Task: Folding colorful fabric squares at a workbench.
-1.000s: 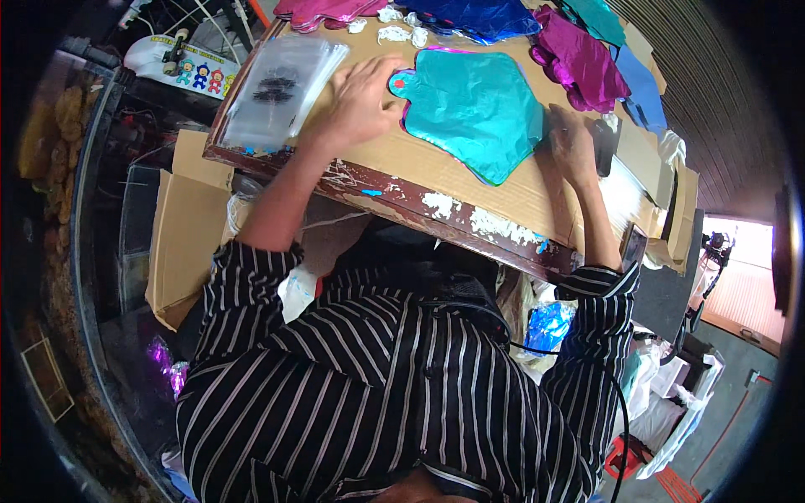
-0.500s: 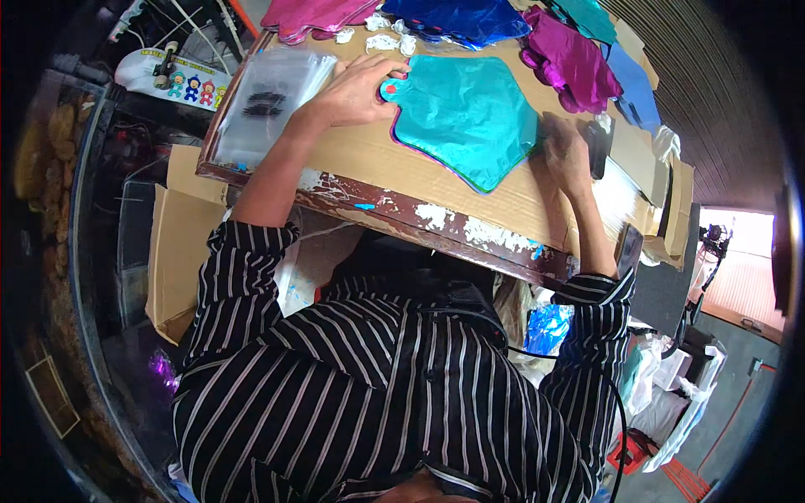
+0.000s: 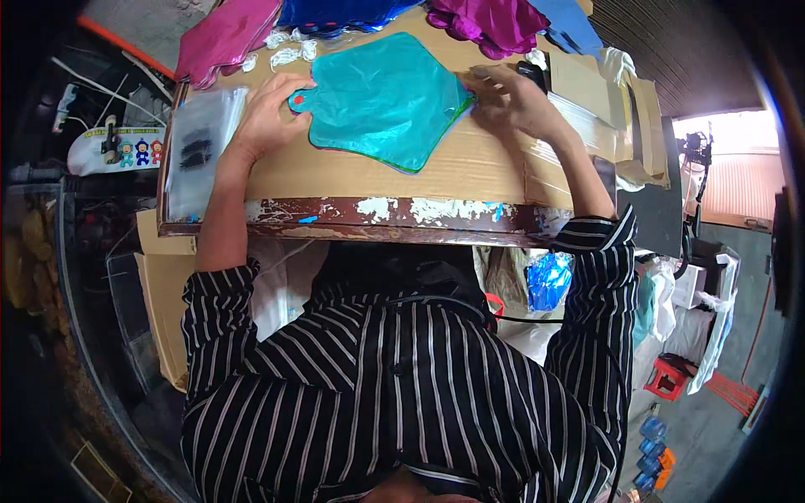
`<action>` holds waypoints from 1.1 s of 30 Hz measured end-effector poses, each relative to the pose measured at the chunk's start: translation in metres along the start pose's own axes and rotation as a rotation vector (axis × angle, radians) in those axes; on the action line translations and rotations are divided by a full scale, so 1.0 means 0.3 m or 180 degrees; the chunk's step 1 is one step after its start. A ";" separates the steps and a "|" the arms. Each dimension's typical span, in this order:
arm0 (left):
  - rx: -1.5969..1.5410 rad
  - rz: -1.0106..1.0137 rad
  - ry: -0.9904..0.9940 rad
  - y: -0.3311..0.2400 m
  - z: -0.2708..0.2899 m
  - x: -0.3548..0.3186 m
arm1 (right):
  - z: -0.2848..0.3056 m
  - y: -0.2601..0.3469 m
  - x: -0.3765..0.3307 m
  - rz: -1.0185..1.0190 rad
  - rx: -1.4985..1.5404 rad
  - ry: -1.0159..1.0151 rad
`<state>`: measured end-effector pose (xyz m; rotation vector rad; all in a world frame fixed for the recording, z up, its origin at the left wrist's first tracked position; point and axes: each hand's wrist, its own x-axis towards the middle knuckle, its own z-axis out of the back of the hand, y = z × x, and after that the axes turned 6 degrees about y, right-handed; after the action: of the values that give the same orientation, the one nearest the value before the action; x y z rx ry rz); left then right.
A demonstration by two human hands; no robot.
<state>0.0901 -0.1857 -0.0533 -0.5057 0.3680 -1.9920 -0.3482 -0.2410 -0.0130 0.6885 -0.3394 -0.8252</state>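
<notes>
Nearest the camera is your striped shirt (image 3: 394,394), dark with thin white lines, filling the lower half of the view. Both sleeves are pushed up and your bare forearms reach up over the chipped edge of the table (image 3: 377,210) — brown wood with white paint flaking off. The top is covered with cardboard.

Your left hand (image 3: 268,113) lies palm down on the cardboard, fingers loosely spread, fingertips resting at the narrow neck end of the teal foil balloon (image 3: 386,101). It presses rather than grips; nothing is closed inside it. Just left of that hand sits a clear plastic bag (image 3: 197,151) with something dark inside, lying flat near the table's left edge.

The teal balloon is flat and uninflated, spread in the middle of the table between your two hands, its pointed side aimed toward your right hand. A thin purple edge shows under its rim, so it may lie on another sheet — cannot tell for sure.

Your right hand (image 3: 516,101) is at the balloon's right point, fingers curled and pinching down at the foil edge; whether the foil is actually caught between the fingertips is not clear.

Farther back: a pink foil sheet (image 3: 226,38) at the far left, a blue one (image 3: 335,12) in the middle, a magenta one (image 3: 495,21) to the right, with small white scraps (image 3: 285,50) scattered in front of them.
</notes>
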 end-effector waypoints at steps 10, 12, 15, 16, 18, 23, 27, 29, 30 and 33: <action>-0.0024 0.0061 -0.0075 -0.033 0.001 -0.004 | -0.044 -0.019 0.065 0.0354 -0.0768 0.0094; -0.0056 0.0054 -0.0070 -0.033 0.004 -0.007 | -0.043 -0.040 0.080 0.0402 -0.0992 0.0088; -0.0073 0.0027 -0.0074 -0.035 0.002 -0.008 | -0.039 -0.049 0.056 0.0531 -0.1018 -0.0008; -0.0075 0.0010 -0.0080 -0.036 0.000 -0.010 | -0.037 -0.037 0.044 0.0638 -0.0929 -0.0097; -0.0074 0.0003 -0.0089 -0.036 0.001 -0.017 | -0.036 -0.022 0.049 0.0752 -0.0835 -0.0179; -0.0011 -0.0159 -0.0125 -0.040 0.003 -0.012 | -0.025 -0.024 0.064 0.0561 -0.0977 0.0122; -0.0024 -0.0196 -0.0144 -0.026 0.001 -0.018 | -0.023 -0.003 0.072 0.0523 -0.1121 0.0213; -0.0073 -0.0206 -0.0156 -0.016 0.000 -0.023 | -0.025 0.017 0.064 0.0605 -0.0827 0.0058; -0.0068 -0.0185 -0.0164 -0.019 0.001 -0.024 | -0.027 0.013 0.062 0.0622 -0.0822 0.0072; 0.0024 -0.0187 -0.0254 -0.027 0.004 -0.029 | -0.035 0.000 0.070 0.0412 -0.0950 0.0093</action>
<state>0.0880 -0.1742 -0.0502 -0.5955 0.2991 -2.0221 -0.3291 -0.2526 -0.0203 0.3953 -0.2255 -0.7229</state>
